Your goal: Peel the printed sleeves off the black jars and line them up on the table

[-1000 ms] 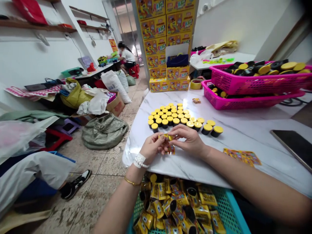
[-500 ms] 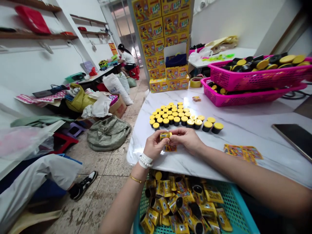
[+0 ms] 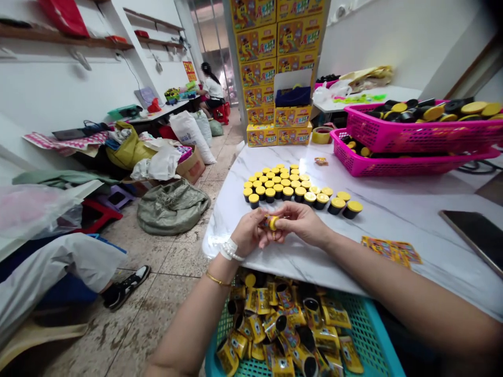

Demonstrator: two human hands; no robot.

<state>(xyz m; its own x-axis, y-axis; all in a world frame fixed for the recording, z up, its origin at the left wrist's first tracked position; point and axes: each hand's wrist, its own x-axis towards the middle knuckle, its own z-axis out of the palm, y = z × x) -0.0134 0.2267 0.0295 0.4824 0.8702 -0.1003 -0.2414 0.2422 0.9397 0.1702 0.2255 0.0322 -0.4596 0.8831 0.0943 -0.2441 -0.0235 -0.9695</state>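
Over the table's near edge, both hands are closed around one small yellow-lidded tub (image 3: 273, 223). My left hand (image 3: 250, 230) wraps the tub's body, which its fingers mostly hide. With thumb and fingertips, my right hand (image 3: 301, 222) grips the tub at its yellow lid. Just beyond my hands stand several rows of black tubs with yellow lids (image 3: 277, 187). To the right of my right hand, several printed yellow labels (image 3: 387, 248) lie flat. Below the table edge, a teal basket (image 3: 377, 335) holds many labelled black tubs (image 3: 288, 327).
Two stacked pink baskets (image 3: 377, 166) of tubs stand at the right. A phone (image 3: 471, 230) lies near the right edge, a tape roll (image 3: 321, 135) farther back. Yellow printed boxes (image 3: 257, 97) rise behind the table. A person (image 3: 212, 91) sits far off; another's leg (image 3: 63, 277) shows at left.
The tub has turned between my hands, so its yellow lid now faces my right fingers instead of its printed side showing. My left fingers have curled further beneath it. The view has shifted slightly.
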